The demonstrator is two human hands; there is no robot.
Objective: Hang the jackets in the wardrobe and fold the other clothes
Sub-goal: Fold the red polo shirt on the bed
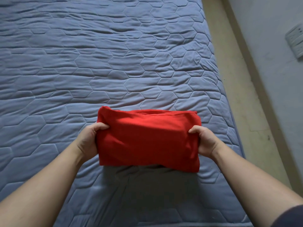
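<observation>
A red garment (147, 138), folded into a thick rectangle, is held just above the blue quilted mattress (82, 63), casting a shadow below its near edge. My left hand (91, 138) grips its left side, thumb on top and fingers under the fabric. At the opposite end my right hand (205, 140) grips the right side the same way. No jackets or wardrobe are in view.
The mattress fills most of the view and its right edge runs diagonally beside a beige strip (237, 79) and a grey wall (270, 46). A white wall socket (295, 40) sits on that wall at the far right.
</observation>
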